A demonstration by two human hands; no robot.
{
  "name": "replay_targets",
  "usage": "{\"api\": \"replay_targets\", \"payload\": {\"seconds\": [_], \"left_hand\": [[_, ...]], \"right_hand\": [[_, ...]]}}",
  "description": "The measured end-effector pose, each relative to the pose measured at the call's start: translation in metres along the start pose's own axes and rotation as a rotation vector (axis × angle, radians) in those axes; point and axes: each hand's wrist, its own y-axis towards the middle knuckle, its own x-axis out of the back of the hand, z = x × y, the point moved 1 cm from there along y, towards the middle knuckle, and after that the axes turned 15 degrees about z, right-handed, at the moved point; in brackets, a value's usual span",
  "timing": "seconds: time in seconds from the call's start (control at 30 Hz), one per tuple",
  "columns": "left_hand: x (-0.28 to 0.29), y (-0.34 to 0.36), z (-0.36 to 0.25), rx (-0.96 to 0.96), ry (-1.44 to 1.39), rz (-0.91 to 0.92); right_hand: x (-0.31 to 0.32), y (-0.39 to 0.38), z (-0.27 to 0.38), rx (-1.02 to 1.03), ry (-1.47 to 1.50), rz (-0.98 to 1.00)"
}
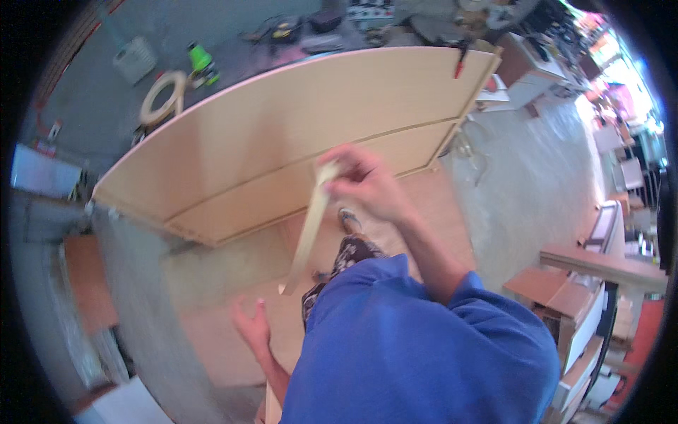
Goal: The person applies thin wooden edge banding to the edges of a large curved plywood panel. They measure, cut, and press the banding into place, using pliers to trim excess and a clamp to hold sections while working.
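Note:
My right hand (360,180) pinches the upper end of a thin, pale wooden strip (308,233), which hangs down toward the lower left. Low on the left, my left hand (251,321) is empty with its fingers apart, a short way below the strip's lower end. In front of me stands a large pale wooden panel (282,106) with a curved top edge and narrow battens along its lower part. A red-handled clamp (459,67) grips its top near the right end.
Behind the panel are a green bottle (199,55), a pale coiled band (152,102) and assorted tools. Boards (544,290) are stacked at right, with a beam (600,268) across them. A brown board (92,283) lies at left. Plywood sheets (431,219) cover part of the floor underfoot.

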Motion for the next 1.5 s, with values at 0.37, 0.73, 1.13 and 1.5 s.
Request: {"api": "replay_targets", "payload": {"seconds": [0.37,0.73,1.13,1.5], "left_hand": [[-0.057,0.073,-0.388,-0.49,-0.636,0.545],[-0.076,0.117,-0.498,-0.507,-0.736,0.464],[-0.041,0.162,-0.558,-0.605,-0.828,0.408],[0.007,0.177,-0.542,-0.669,-0.813,0.49]], "right_hand": [[0.171,-0.017,-0.031,0.055,-0.23,-0.006],[0.667,0.035,-0.068,-0.17,-1.049,-0.85],[0.632,0.084,0.069,0.327,-1.3,-0.943],[0.363,0.042,0.083,0.315,0.259,-0.358]]}}
